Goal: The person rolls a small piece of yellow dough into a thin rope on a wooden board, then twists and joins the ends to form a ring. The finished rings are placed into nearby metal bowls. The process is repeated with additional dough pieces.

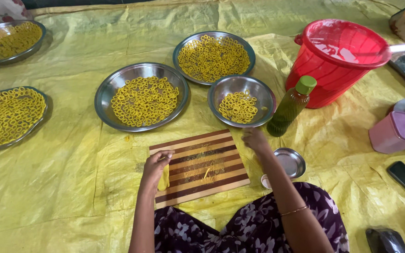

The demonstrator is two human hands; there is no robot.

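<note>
dough lump, yellow, sits at the striped board's left edge, left hand fingers curled around it; right hand, fingers pinched, hovers by the small steel bowl of rings.

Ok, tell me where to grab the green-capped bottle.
Grip the bottle around its mid-body, just below the green cap, coming from the near side by the right hand. It stands tilted, and the red bucket crowds its far side.
</note>
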